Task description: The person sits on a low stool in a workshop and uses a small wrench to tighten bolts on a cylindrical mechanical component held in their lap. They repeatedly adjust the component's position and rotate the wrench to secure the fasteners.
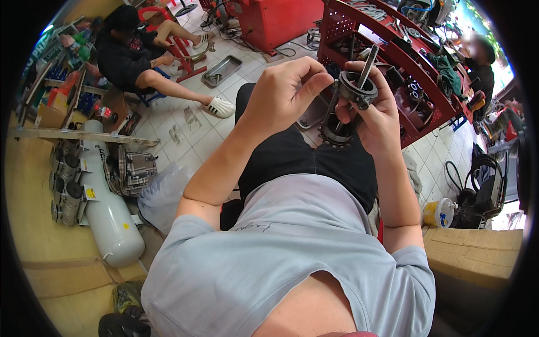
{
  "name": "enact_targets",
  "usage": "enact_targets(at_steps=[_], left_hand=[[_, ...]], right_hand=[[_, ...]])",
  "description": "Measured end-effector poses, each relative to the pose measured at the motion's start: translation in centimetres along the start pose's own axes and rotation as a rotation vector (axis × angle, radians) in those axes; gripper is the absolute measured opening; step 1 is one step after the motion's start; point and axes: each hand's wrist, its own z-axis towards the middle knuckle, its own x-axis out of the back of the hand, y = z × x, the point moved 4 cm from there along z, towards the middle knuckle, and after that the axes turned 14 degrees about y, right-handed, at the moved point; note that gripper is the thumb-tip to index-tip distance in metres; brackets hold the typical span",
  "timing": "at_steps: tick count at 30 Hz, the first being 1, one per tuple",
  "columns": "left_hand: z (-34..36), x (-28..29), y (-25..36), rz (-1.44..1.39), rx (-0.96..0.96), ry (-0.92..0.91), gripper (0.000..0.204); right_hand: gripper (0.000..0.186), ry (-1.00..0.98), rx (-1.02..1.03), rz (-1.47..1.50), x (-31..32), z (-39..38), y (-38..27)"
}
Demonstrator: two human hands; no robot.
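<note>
My right hand (383,112) is wrapped round a dark metal assembly, held up above my lap. Its upper end is a thick ring (357,86), with a threaded rod (369,63) sticking up through it at a slant. Lower down sits a toothed wheel (337,135), nearer my thighs. Just left of the ring is my left hand (286,92), its fingers curled and its thumb against the forefinger. The thumb tip points at the ring's left side. Whatever that pinch holds, if anything, is too small or hidden to make out.
A red tool cart (387,73) loaded with tools and parts stands ahead to the right. Metal trays, one at the far left (222,71), lie on the tiles. A person (135,56) sits at the far left; another (480,67) is at the far right. A grey tank (109,213) lies left.
</note>
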Motion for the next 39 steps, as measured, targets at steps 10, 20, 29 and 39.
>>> enact_targets(at_steps=[10,20,29,39], left_hand=[[-0.1,-0.4,1.2,-0.056,-0.103,0.020,0.017],[-0.7,-1.0,0.8,0.064,-0.217,-0.004,0.016],[-0.7,-1.3,1.2,0.036,-0.191,0.074,0.012],[-1.2,-1.5,1.1,0.051,-0.245,0.126,0.015]], right_hand=[[0.043,0.002,-0.016,-0.003,-0.1,-0.1,-0.1],[0.042,-0.009,-0.026,0.031,-0.3,-0.3,0.0],[0.042,0.006,-0.019,0.023,-0.3,-0.4,-0.1],[0.042,-0.041,-0.084,0.061,-0.7,-0.5,-0.1]])
